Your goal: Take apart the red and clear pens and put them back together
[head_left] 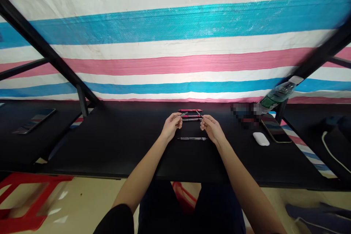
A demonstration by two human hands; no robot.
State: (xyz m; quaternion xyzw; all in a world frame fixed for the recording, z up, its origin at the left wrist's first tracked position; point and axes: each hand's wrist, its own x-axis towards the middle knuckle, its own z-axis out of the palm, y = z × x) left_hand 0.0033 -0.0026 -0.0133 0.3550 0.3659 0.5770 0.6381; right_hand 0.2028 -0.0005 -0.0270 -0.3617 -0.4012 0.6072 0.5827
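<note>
Beneath the fingers stretches a black table [115,142], with the left hand [172,125] and right hand [210,126] facing each other above it. Just beyond the fingertips lie red pens [190,110]; on the wrist side lies a black pen [192,138]. The left fingers pinch a grey pen part [184,114], and the right fingers pinch a thin dark part [199,113].

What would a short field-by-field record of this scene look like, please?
surface: black table
left hand: pinches a grey pen part
right hand: pinches a thin pen part
between hands: red pens lying side by side
nearer the person: black pen, untouched
right side: water bottle, phone, white case
far left: second phone
</note>
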